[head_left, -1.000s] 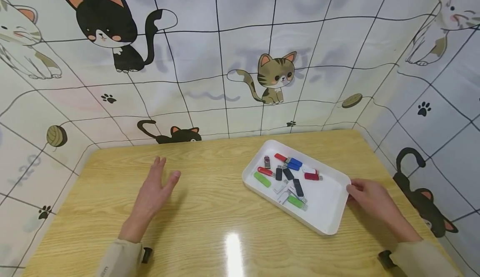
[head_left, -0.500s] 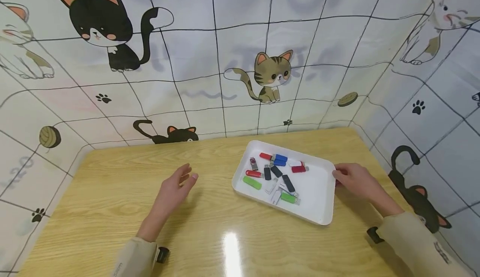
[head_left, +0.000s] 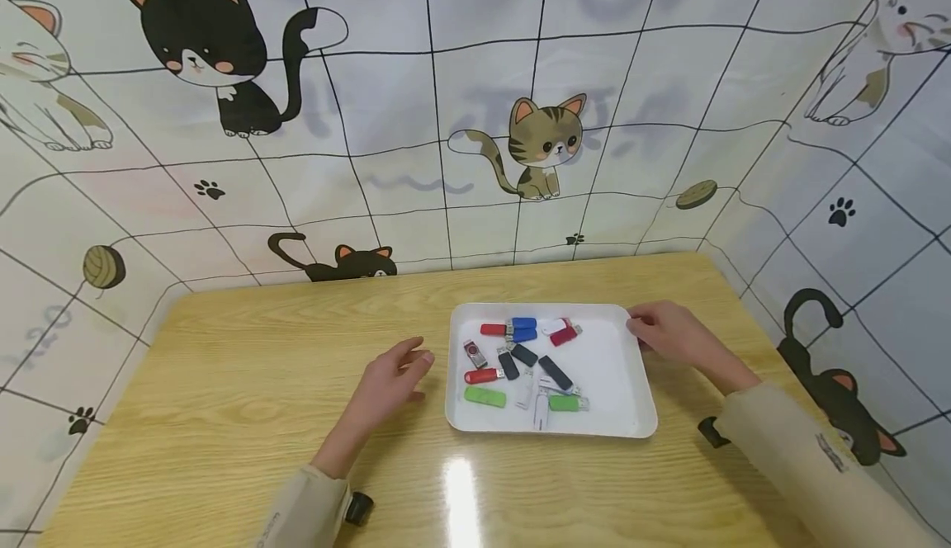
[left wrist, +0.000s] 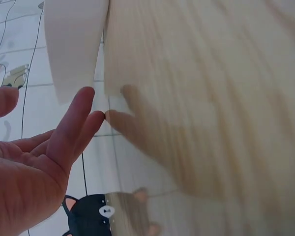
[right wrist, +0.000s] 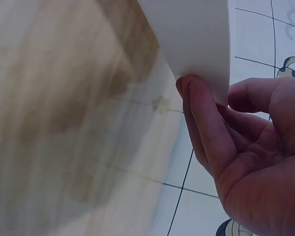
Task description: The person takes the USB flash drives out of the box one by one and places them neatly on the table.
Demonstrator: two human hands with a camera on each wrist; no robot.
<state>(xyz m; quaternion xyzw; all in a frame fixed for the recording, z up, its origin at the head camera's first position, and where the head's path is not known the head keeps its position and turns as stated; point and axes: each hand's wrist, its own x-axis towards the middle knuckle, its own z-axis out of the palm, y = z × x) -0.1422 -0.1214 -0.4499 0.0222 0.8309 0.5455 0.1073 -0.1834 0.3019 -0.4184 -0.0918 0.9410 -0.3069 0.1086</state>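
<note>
Spreading across the scene, the pale wood-grain worktop (head_left: 223,416) carries a shallow white tray (head_left: 620,383) right of centre, rectangular with rounded corners, its long sides running left to right. At the tray's far right corner, the right hand (head_left: 672,329) pinches the wall between thumb and fingers. Just left of the tray is the left hand (head_left: 382,387), its fingers loosely bent and free. USB flash drives (head_left: 524,355) lie scattered over the tray's left and middle: blue drives (head_left: 524,335) far, green drives (head_left: 484,397) near, with red, black, white and silver ones among them.
</note>
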